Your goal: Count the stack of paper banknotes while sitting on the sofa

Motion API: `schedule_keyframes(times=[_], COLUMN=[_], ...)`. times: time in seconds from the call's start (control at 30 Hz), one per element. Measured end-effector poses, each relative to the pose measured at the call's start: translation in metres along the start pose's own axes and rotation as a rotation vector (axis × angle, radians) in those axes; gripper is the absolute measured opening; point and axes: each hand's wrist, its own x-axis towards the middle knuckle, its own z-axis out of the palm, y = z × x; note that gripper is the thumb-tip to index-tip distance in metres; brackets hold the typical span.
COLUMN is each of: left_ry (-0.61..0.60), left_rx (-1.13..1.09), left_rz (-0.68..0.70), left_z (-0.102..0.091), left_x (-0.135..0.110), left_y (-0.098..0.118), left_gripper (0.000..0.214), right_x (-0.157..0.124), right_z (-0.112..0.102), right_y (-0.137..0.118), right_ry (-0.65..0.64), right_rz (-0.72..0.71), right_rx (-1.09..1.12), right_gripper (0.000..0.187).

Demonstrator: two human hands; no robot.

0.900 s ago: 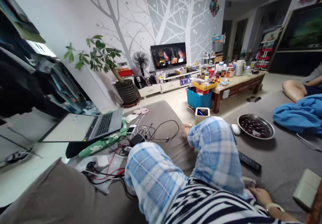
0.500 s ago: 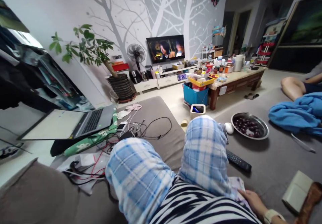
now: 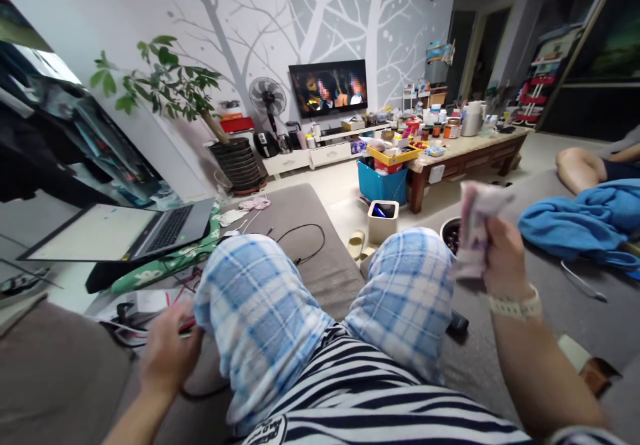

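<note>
Hands are well apart, either side of the blue-checked pyjama knees point(image 3: 405, 298). The right hand point(image 3: 507, 258) is closed, its fingers gripping a crumpled pink-and-white paper wad point(image 3: 475, 228) held up beside the right knee; a firm pinch should keep the folds from slipping. The left hand point(image 3: 167, 355) sits low, fingers curled near red and black cables point(image 3: 145, 318); whether it grips anything, I cannot tell. A round metal bowl of dark cherries point(image 3: 450, 234) sits just behind the wad.

Qty: 1 L hand point(image 3: 170, 350), 1 R hand point(image 3: 506, 258), 1 laptop point(image 3: 170, 228), 1 TV point(image 3: 327, 88), 1 fan point(image 3: 267, 95).
</note>
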Motion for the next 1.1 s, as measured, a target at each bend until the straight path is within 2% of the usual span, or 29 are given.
schedule_keyframes(times=[0.07, 0.1, 0.17, 0.2, 0.27, 0.3, 0.33, 0.4, 0.47, 0.53, 0.6, 0.7, 0.87, 0.97, 1.1], left_ry=[0.206, 0.270, 0.265, 0.159, -0.084, -0.148, -0.168, -0.194, -0.280, -0.403, -0.424, -0.377, -0.396, -0.413, -0.433], left_rx=[0.122, 0.108, -0.107, -0.214, -0.348, -0.428, -0.532, -0.737, -0.931, -1.095, -1.212, -1.311, -1.347, -1.347, -1.342], left_rz=[0.169, 0.255, 0.378, 0.408, 0.347, 0.264, 0.149, -0.106, -0.340, -0.474, -0.488, -0.479, -0.535, -0.582, -0.643], left_z=[0.003, 0.008, 0.026, 0.038, 0.063, 0.075, 0.085, 0.099, 0.103, 0.101, 0.096, 0.093, 0.100, 0.104, 0.105], left_x=[0.045, 0.071, 0.120, 0.140, 0.170, 0.179, 0.186, 0.190, 0.186, 0.176, 0.165, 0.153, 0.141, 0.134, 0.129], left_y=[0.010, 0.024, 0.067, 0.090, 0.130, 0.142, 0.148, 0.144, 0.127, 0.110, 0.100, 0.095, 0.090, 0.086, 0.079], left_gripper=[0.048, 0.053, 0.053, 0.050, 0.046, 0.047, 0.046, 0.041, 0.039, 0.044, 0.047, 0.049, 0.049, 0.053, 0.055], right_x=[0.020, 0.030, 0.046, 0.052, 0.059, 0.060, 0.059, 0.050, 0.037, 0.021, 0.006, -0.011, -0.030, -0.034, -0.037], right_z=[0.064, 0.098, 0.162, 0.190, 0.235, 0.253, 0.267, 0.290, 0.306, 0.319, 0.328, 0.333, 0.323, 0.314, 0.305], right_y=[-0.034, -0.046, -0.058, -0.058, -0.048, -0.039, -0.028, -0.005, 0.017, 0.033, 0.043, 0.053, 0.067, 0.076, 0.081], right_ry=[-0.110, -0.184, -0.368, -0.447, -0.539, -0.555, -0.562, -0.559, -0.547, -0.575, -0.632, -0.707, -0.811, -0.869, -0.955], right_rz=[-0.144, -0.218, -0.266, -0.243, -0.162, -0.118, -0.071, 0.034, 0.128, 0.215, 0.271, 0.319, 0.396, 0.375, 0.278], right_rx=[-0.001, -0.012, -0.015, -0.001, 0.038, 0.058, 0.076, 0.139, 0.229, 0.283, 0.319, 0.348, 0.302, 0.232, 0.018], right_gripper=[0.037, 0.035, 0.032, 0.033, 0.037, 0.039, 0.041, 0.044, 0.044, 0.042, 0.039, 0.037, 0.038, 0.042, 0.041])
